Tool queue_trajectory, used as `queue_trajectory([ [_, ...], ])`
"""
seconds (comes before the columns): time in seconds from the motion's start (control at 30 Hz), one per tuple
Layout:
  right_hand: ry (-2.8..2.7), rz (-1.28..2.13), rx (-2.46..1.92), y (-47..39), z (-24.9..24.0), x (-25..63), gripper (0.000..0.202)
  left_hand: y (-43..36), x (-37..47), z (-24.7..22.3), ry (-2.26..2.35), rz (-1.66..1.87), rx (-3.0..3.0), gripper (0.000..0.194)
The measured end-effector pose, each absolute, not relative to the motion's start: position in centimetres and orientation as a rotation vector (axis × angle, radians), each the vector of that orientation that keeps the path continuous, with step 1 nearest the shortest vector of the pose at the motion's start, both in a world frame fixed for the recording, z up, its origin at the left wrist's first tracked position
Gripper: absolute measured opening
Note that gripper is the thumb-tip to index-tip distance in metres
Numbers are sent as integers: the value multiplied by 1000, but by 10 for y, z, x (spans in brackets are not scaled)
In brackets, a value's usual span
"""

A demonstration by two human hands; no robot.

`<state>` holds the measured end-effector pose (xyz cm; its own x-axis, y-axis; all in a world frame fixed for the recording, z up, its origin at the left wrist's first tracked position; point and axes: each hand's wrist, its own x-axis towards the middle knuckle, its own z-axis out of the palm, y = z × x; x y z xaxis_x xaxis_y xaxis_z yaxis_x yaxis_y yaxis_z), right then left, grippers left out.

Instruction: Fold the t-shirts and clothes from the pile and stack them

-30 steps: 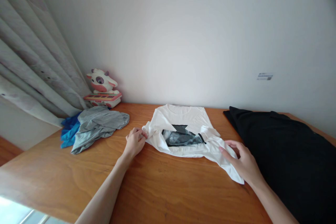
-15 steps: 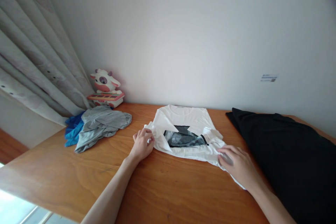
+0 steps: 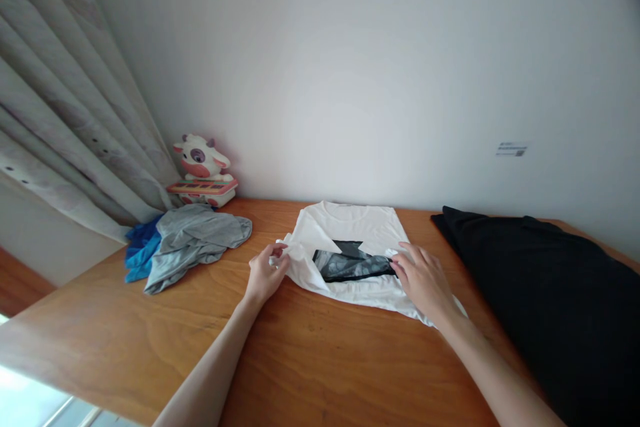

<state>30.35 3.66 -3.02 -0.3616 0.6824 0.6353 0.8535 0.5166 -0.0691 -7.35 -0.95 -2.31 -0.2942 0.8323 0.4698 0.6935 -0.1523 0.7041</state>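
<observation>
A white shirt (image 3: 350,215) with a dark grey printed picture lies on the wooden table, its sides partly folded inward. At its left edge my left hand (image 3: 267,273) pinches the white cloth between thumb and fingers. My right hand (image 3: 425,280) is closed on the shirt's right side, beside the right end of the print, and hides part of the cloth there. A bit of white fabric shows at its fingertips.
A grey cloth (image 3: 193,240) and a blue cloth (image 3: 143,250) lie at the left, below a cow toy (image 3: 203,170). Black fabric (image 3: 540,293) covers the table's (image 3: 320,353) right side. A curtain (image 3: 75,93) hangs at the left.
My right hand has moved up and to the left, from the shirt's lower right corner to beside the print, drawing cloth inward. My left hand has barely shifted.
</observation>
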Motion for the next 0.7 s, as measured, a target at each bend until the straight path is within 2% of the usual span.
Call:
queue_trajectory([
  [0.17,-2007,157,-1043,10,-27,314,18,-14,-84,-19,1612,1780,1479,19],
  [0.23,-2020,403,-1049,-4,-22,320,25,-14,-87,-19,1621,1826,1422,16],
  [0.3,-2041,577,-1041,-15,-18,323,39,-14,-88,-20,1694,1824,1412,20],
  [0.37,-2075,583,-1046,-20,-17,325,43,-14,-87,-21,1769,1767,1464,27],
  [0.47,-2110,388,-1142,-17,-23,326,28,-13,-82,-26,1934,1498,1693,37],
  [0.57,-2044,300,-1276,-10,-34,333,38,-12,-79,-33,2154,1166,1896,53],
  [0.7,-2016,305,-1388,-4,-43,346,43,-12,-81,-38,2266,902,2054,21],
])
